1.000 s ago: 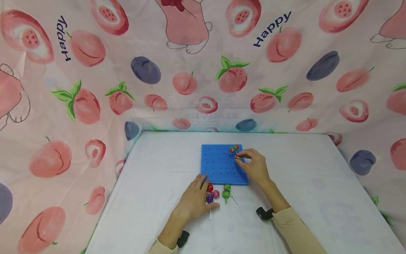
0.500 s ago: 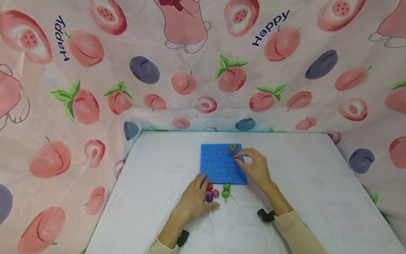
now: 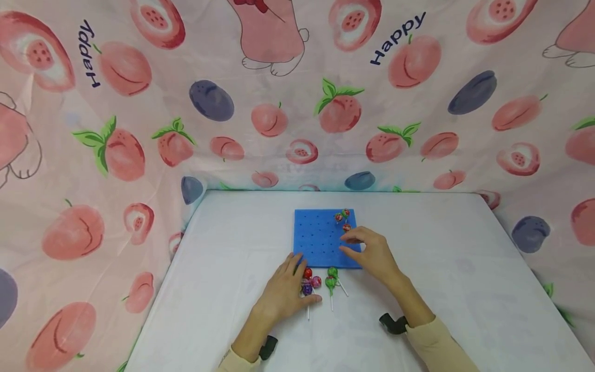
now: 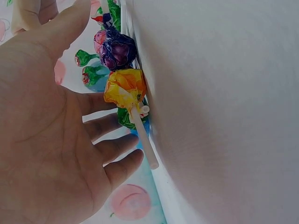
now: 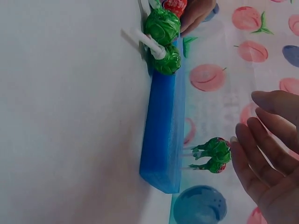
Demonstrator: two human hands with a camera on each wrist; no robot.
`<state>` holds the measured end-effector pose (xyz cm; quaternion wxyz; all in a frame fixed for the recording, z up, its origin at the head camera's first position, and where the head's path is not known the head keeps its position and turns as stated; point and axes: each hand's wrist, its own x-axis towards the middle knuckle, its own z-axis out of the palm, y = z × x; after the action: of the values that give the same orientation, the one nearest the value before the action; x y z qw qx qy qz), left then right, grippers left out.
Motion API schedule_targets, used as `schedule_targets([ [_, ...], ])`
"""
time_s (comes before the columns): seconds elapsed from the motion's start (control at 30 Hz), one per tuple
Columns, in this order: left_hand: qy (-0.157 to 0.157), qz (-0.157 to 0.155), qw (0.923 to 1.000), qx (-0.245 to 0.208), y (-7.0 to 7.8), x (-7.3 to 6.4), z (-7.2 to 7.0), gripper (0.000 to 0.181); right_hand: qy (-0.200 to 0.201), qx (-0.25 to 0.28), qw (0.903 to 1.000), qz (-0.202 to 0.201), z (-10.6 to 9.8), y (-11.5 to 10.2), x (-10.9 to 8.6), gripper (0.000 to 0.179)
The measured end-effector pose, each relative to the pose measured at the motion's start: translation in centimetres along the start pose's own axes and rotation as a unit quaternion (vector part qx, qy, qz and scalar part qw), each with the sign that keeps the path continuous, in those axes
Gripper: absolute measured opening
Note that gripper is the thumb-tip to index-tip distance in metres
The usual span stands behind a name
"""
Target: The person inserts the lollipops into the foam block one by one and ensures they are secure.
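Observation:
My right hand (image 3: 372, 253) is over the right side of a blue pegboard-like block (image 3: 313, 243) with rows of small holes, thumb and fingers parted and holding nothing. Just beyond its fingertips, three red-and-green wrapped lollipops (image 3: 346, 227) stand by their sticks at the block's far right corner. In the right wrist view the upright lollipops (image 5: 217, 154) show beside my extended fingers. My left hand (image 3: 281, 294) lies with fingers spread at the block's near left corner. Beside it lie a purple lollipop (image 3: 307, 289), a pink one (image 3: 316, 281), a red one (image 3: 308, 273) and a yellow one (image 4: 125, 88).
Two green lollipops (image 3: 331, 282) lie in front of the block, sticks toward me. A white cloth (image 3: 223, 258) covers the table. Fruit-printed fabric (image 3: 269, 119) hangs behind and at the sides. Black camera mounts (image 3: 392, 324) stick out from both wrists.
My right hand has let go of the third lollipop, which now stands in the block, and drawn back slightly toward me with fingers parted. The left hand has stayed in place.

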<state>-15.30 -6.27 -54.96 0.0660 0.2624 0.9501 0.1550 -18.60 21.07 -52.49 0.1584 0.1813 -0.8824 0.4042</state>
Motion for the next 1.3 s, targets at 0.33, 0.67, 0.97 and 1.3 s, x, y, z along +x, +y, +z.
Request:
schedule_targets([
  [0.33,-0.003,-0.002,1.0000,0.003,-0.1,0.1,0.1,0.102,-0.057,0.015,0.9982,0.011,0.6,-0.8,-0.8,0.023],
  [0.67,-0.005,-0.005,1.0000,-0.003,-0.1,0.0,-0.1,0.100,-0.089,-0.002,0.9958,0.022,1.2,-1.0,-1.5,0.022],
  [0.97,-0.003,-0.003,1.0000,0.000,-0.1,0.0,-0.1,0.101,-0.117,-0.034,0.9898,0.074,2.3,-1.0,-1.9,0.020],
  [1.3,-0.003,-0.003,1.0000,-0.004,-0.1,0.0,0.0,0.100,-0.129,-0.053,0.9867,0.082,3.2,-0.8,-2.1,0.017],
])
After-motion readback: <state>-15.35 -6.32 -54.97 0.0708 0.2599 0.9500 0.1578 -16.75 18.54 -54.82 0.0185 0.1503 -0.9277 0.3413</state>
